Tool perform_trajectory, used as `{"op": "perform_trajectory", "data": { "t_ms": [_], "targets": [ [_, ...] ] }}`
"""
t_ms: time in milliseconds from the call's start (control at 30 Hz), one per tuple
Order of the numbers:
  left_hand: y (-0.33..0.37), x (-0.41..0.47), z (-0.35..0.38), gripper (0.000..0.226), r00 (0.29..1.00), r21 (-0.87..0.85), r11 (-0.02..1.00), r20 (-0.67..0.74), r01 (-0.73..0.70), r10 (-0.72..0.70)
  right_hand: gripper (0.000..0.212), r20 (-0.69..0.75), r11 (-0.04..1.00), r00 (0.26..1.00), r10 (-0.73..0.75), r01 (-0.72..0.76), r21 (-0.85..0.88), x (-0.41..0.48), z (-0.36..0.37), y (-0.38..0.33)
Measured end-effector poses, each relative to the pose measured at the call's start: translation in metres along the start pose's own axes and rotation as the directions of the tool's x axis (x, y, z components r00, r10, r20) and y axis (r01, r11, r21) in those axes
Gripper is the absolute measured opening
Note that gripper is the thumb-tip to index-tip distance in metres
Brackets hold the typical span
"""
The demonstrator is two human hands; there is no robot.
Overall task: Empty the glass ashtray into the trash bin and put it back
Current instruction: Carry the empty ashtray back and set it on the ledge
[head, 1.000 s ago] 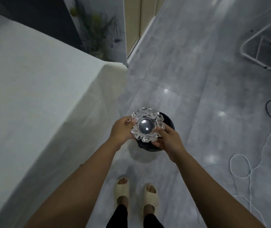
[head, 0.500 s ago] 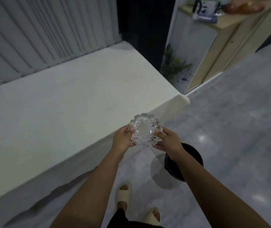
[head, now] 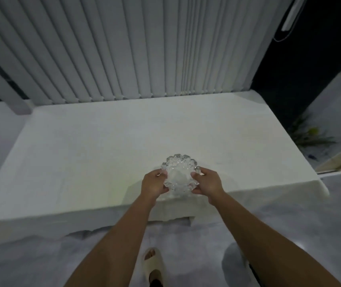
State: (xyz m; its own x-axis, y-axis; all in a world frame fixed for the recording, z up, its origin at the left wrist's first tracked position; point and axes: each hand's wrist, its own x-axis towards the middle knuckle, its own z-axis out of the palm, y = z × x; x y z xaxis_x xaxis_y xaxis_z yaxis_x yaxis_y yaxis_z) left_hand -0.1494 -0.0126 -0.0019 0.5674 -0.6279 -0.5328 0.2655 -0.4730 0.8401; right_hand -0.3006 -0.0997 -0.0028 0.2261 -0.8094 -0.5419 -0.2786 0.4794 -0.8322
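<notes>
Glass ashtray (head: 179,176) sat level between my hands, left hand (head: 154,184) and right hand (head: 207,181) clasping opposite rims, just above the table's (head: 95,154) near edge; neither hand was nearer.

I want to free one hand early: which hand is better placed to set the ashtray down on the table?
Neither clearly. The left hand and right hand grip opposite sides of the ashtray, evenly, above the near edge of the white table. Lowering it with both looks safest.
</notes>
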Motion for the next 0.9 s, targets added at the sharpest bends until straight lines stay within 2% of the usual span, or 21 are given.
{"op": "perform_trajectory", "data": {
  "t_ms": [100, 200, 267, 333, 400, 467, 567, 667, 767, 900],
  "targets": [
    [0.003, 0.02, -0.036, 0.025, 0.999, 0.036, 0.999, -0.049, 0.006, -0.005, 0.048, 0.0, 0.991, 1.0, -0.026, 0.026, -0.13, 0.014, 0.045, -0.011],
    [0.003, 0.042, -0.066, 0.02, 0.997, 0.089, 0.996, -0.074, 0.016, -0.009, 0.048, 0.008, 0.958, 0.998, -0.069, 0.068, -0.28, 0.03, 0.081, -0.016],
    [0.001, 0.052, -0.08, 0.008, 0.998, 0.18, 0.984, -0.064, 0.002, 0.01, 0.041, 0.025, 0.932, 0.996, -0.084, 0.088, -0.35, 0.04, 0.098, -0.016],
    [-0.002, 0.06, -0.09, 0.011, 0.997, 0.239, 0.971, -0.074, -0.008, 0.026, 0.028, 0.033, 0.914, 0.995, -0.099, 0.104, -0.393, 0.044, 0.111, -0.017],
    [-0.008, 0.068, -0.095, 0.016, 0.997, 0.236, 0.972, -0.073, 0.0, 0.018, 0.023, 0.031, 0.895, 0.992, -0.12, 0.121, -0.43, 0.048, 0.121, -0.015],
    [-0.013, 0.077, -0.099, 0.009, 0.998, 0.297, 0.954, -0.044, -0.031, 0.046, 0.02, 0.015, 0.877, 0.989, -0.144, 0.134, -0.461, 0.051, 0.127, -0.013],
    [-0.016, 0.082, -0.102, 0.03, 0.998, 0.34, 0.938, 0.006, -0.067, 0.068, 0.023, 0.04, 0.882, 0.99, -0.137, 0.141, -0.449, 0.056, 0.128, -0.008],
    [-0.012, 0.08, -0.1, 0.032, 0.998, 0.179, 0.983, -0.035, -0.037, 0.044, 0.029, 0.084, 0.871, 0.985, -0.15, 0.172, -0.46, 0.067, 0.123, 0.0],
    [-0.011, 0.081, -0.095, 0.031, 0.998, 0.049, 0.999, -0.052, -0.022, 0.025, 0.022, 0.142, 0.857, 0.977, -0.158, 0.207, -0.471, 0.076, 0.117, -0.002],
    [-0.012, 0.085, -0.095, 0.033, 0.999, 0.017, 1.0, -0.048, 0.004, -0.004, 0.024, 0.153, 0.863, 0.974, -0.169, 0.221, -0.454, 0.074, 0.117, -0.002]
  ]
}}
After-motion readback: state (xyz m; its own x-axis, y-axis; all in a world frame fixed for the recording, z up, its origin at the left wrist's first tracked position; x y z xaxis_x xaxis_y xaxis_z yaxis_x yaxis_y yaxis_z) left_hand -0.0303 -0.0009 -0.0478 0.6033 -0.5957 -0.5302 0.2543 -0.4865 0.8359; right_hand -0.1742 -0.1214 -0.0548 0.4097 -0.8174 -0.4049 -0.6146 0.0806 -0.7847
